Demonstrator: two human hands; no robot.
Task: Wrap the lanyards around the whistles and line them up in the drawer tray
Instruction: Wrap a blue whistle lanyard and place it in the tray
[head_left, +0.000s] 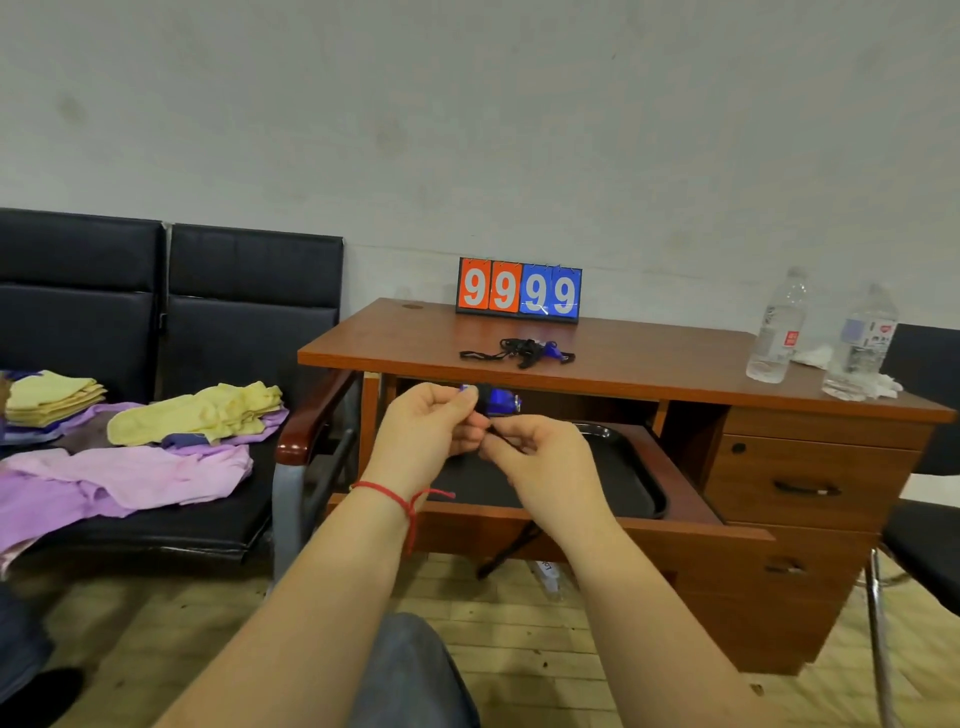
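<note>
My left hand (428, 423) pinches a blue whistle (501, 401) held above the open drawer. My right hand (540, 460) meets it from the right, its fingers closed on the whistle's black lanyard (503, 440), of which only a short piece shows between the two hands. Below them a black tray (631, 480) lies in the pulled-out wooden drawer (691, 499); my hands hide much of it. On the desk top a second blue whistle (551, 349) lies in a loose tangle of black lanyards (511, 352).
A flip scoreboard (519, 291) reading 9999 stands at the desk's back edge. Two water bottles (776, 327) stand at the right, by crumpled tissue. To the left, black seats (171, 332) hold yellow, pink and purple cloths (192, 415). A black chair (919, 540) stands at far right.
</note>
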